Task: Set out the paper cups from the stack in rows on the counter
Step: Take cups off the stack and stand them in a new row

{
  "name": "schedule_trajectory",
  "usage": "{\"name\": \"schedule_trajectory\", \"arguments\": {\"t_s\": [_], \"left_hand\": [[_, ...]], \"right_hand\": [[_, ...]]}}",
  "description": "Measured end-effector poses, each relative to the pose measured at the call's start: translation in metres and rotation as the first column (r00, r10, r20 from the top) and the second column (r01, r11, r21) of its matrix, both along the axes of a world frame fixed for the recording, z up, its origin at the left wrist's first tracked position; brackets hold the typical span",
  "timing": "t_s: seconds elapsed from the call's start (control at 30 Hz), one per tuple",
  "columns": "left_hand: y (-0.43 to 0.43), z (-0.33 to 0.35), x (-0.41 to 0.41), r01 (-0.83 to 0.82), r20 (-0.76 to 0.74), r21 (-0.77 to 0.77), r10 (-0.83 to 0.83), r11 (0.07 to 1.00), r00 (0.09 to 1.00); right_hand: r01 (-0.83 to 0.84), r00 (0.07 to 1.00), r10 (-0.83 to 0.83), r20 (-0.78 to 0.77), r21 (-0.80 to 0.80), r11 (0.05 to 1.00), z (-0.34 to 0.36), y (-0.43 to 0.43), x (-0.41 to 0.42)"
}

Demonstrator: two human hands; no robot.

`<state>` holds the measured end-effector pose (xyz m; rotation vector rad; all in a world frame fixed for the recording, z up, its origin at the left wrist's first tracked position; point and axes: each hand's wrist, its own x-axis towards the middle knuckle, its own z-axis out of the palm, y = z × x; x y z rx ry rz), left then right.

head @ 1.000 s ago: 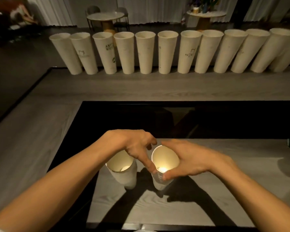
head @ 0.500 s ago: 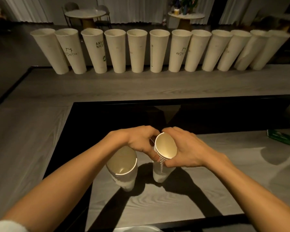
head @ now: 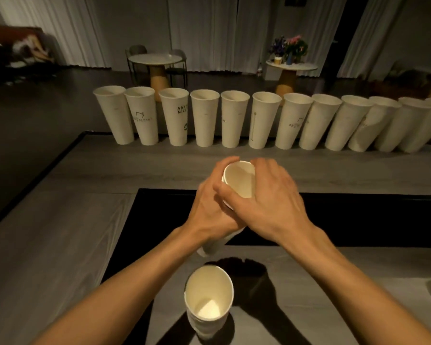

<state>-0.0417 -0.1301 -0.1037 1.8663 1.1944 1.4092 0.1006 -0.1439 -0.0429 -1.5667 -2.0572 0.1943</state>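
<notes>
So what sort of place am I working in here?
Probably a cafe or lounge: a long grey wood-grain counter lined with tall white paper cups, and small round pedestal tables with chairs beyond, one bearing flowers.

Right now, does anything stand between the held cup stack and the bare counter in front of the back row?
Nothing visible does. The left hand and right hand grip the cup stack; the counter ahead lies bare up to the back row. The second stack stands nearer the person.

stack (head: 240, 181): midsection hidden | cup row (head: 235, 118): right end cut off
</notes>
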Motion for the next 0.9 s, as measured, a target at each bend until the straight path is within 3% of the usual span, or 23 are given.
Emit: {"name": "schedule_trajectory", "arguments": {"t_s": [0.07, 0.23, 0.37, 0.53, 0.67, 0.8, 0.83, 0.9], "left_hand": [[0.003, 0.002, -0.018, -0.017, -0.012, 0.001, 0.017, 1.0, 1.0], [0.011, 0.002, -0.057, -0.035, -0.027, -0.054, 0.033, 0.998, 0.999], [0.02, 0.006, -0.089, 0.006, 0.032, -0.135, -0.002, 0.991, 0.999], [0.019, 0.009, -0.115, -0.014, 0.122, -0.167, 0.035, 0.986, 0.992], [0.025, 0.006, -0.126, -0.046, 0.257, -0.153, 0.085, 0.987, 0.963], [0.031, -0.001, -0.138, -0.042, 0.284, -0.153, 0.085, 0.987, 0.955], [0.032, -0.003, -0.141, -0.04, 0.283, -0.166, 0.087, 0.985, 0.955], [0.032, -0.008, -0.147, -0.066, 0.26, -0.193, 0.116, 0.979, 0.959]], "right_hand": [[-0.029, 0.998, 0.025, 0.056, 0.064, 0.998, 0.0, 0.01, -0.017], [-0.13, 0.989, 0.129, 0.072, 0.021, 0.991, 0.0, 0.029, -0.049], [-0.32, 0.947, 0.318, 0.035, 0.061, 0.946, 0.017, 0.049, -0.061], [-0.295, 0.9, 0.333, -0.28, 0.171, 0.94, 0.057, 0.074, -0.073], [-0.345, 0.753, 0.321, -0.574, 0.072, 0.936, 0.046, 0.076, -0.101], [-0.657, 0.611, 0.419, -0.671, -0.135, 0.741, 0.029, 0.086, -0.113], [-0.692, 0.564, 0.418, -0.712, -0.133, 0.709, 0.03, 0.089, -0.114], [-0.677, 0.453, 0.346, -0.822, -0.064, 0.734, 0.035, 0.103, -0.116]]}}
